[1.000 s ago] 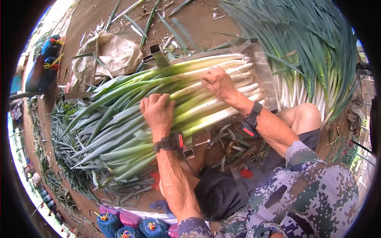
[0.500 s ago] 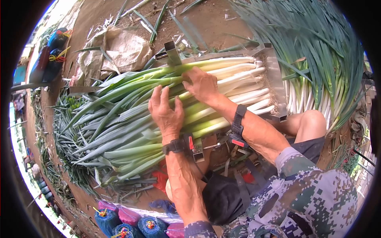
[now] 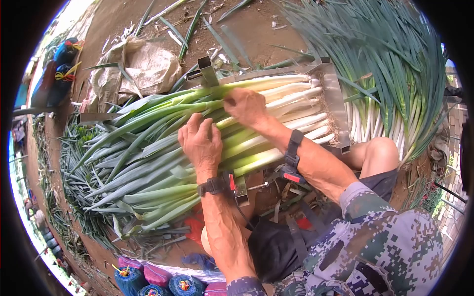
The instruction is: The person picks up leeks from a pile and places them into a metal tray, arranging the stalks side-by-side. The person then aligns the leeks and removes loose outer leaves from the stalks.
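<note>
A thick layer of long green onions (image 3: 163, 143) lies across a metal frame, white root ends to the right, green leaves fanning left. My left hand (image 3: 201, 144) is on the green part of the stalks, its fingers bent down and closed among the leaves; the fingertips are partly hidden. Farther up and right, my right hand (image 3: 244, 107) is curled closed over the upper stalks, where green turns to white. What lies inside its fingers is mostly covered by the hand. The metal end plate (image 3: 338, 108) of the frame stands by the roots.
An upright square metal post (image 3: 207, 72) rises at the bundle's far edge, and another post (image 3: 241, 191) at the near edge. More green onions (image 3: 395, 74) are heaped at the right. A crumpled sack (image 3: 143, 66) lies behind. Blue twine spools (image 3: 186, 285) stand at the bottom.
My left hand's fingers, spread before, have curled in over the leaves. My right hand has closed tighter at nearly the same spot. The whole view has shifted slightly.
</note>
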### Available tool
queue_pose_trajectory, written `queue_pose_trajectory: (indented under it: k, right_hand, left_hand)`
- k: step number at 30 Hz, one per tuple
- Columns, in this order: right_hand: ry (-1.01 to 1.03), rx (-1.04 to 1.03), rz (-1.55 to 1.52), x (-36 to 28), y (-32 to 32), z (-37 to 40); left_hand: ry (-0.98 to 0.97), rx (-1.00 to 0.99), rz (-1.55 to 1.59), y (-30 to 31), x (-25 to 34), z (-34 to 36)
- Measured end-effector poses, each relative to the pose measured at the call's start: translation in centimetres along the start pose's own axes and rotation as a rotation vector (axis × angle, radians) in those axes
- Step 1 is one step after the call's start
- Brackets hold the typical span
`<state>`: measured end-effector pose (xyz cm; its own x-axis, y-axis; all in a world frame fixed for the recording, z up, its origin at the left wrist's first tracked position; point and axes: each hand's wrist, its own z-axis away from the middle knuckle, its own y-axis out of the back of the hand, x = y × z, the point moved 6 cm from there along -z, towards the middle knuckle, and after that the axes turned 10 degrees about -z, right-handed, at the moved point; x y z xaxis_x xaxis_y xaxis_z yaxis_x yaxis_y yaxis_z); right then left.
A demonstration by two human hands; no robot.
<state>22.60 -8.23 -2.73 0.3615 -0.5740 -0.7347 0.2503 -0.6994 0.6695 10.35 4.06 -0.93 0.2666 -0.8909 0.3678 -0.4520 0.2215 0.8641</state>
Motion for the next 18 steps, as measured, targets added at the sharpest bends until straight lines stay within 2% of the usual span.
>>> queue_pose_trajectory:
  k: [3, 9, 11, 12, 14, 15, 18]
  right_hand:
    - [-0.071, 0.029, -0.078, -0.4, -1.3, 0.3]
    - [-0.133, -0.063, 0.181, 5.3, 3.0, -1.1]
    - [-0.048, -0.045, 0.127, 3.9, 1.3, -1.0]
    - [0.015, 0.06, 0.088, 2.6, 0.4, -0.4]
    - [0.037, 0.026, 0.011, 0.6, -1.5, 0.7]
    - [0.091, 0.108, -0.046, 0.8, -1.3, 1.0]
    - [0.053, -0.002, 0.031, 4.0, 2.1, 1.0]
  left_hand:
    - [-0.01, 0.0, -0.007, 0.2, -0.1, 0.0]
    - [0.002, -0.004, -0.012, -0.1, -0.1, 0.0]
    - [-0.009, -0.001, -0.023, 0.2, 0.3, -0.2]
    - [-0.021, -0.004, -0.03, -0.1, 0.0, -0.1]
    - [-0.041, -0.044, -0.09, -0.7, -0.1, 0.1]
    - [-0.064, -0.052, -0.085, -1.1, -0.4, 0.2]
    - [-0.081, -0.058, -0.095, -1.3, -0.5, 0.3]
